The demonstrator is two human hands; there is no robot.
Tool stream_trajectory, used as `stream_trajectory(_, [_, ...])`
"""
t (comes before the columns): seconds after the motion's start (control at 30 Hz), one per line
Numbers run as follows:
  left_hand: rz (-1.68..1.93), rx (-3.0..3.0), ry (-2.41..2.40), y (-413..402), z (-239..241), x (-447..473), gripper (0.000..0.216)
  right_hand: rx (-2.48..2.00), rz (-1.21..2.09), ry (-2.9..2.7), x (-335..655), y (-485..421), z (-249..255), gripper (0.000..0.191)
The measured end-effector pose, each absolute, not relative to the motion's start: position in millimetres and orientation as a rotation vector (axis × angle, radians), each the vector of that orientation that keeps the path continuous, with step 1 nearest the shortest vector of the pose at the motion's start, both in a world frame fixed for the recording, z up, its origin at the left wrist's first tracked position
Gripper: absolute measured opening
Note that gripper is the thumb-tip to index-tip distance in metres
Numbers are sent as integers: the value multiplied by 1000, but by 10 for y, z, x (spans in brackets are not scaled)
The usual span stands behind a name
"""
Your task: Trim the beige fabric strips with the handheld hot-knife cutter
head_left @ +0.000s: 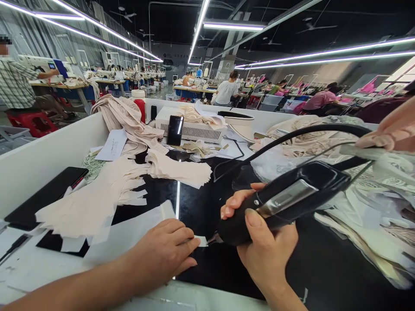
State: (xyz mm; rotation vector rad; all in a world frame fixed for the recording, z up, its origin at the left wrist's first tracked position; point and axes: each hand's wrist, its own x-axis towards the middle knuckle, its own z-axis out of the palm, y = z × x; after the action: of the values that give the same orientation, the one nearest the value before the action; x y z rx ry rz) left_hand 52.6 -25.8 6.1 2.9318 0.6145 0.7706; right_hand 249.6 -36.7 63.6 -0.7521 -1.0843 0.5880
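Note:
My right hand (266,237) is wrapped around a black corded hand tool (292,194) with a silver plate on its side. The tool's narrow metal tip (214,238) points left and meets the end of a small white strip (201,241). My left hand (162,250) lies low over a translucent sheet (136,229), its fingers bent together on the strip; most of the strip is hidden beneath them. From the right edge, another person's hand (392,129) holds a pale flat piece (361,152) beside the tool's cable (301,131).
Cream fabric pieces (94,198) are stacked left on the black work surface (191,196), with another pile (178,168) beyond. A phone (175,130) leans against a white vented box (197,129). Fabric and plastic (366,194) crowd the right. A white wall (48,168) borders the left.

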Motion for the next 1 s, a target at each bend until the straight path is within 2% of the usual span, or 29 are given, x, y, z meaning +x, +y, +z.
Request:
stream_trajectory(0.23, [853, 2910, 552, -227, 44, 475, 14, -764, 559, -1047, 2508, -376, 691, 34])
stream_trajectory(0.5, [730, 2953, 606, -215, 28, 483, 13, -793, 570, -1035, 2540, -390, 735, 36])
stream_trajectory(1.0, [722, 3053, 581, -184, -11, 555, 16, -747, 631, -1038, 2299, -217, 756, 35])
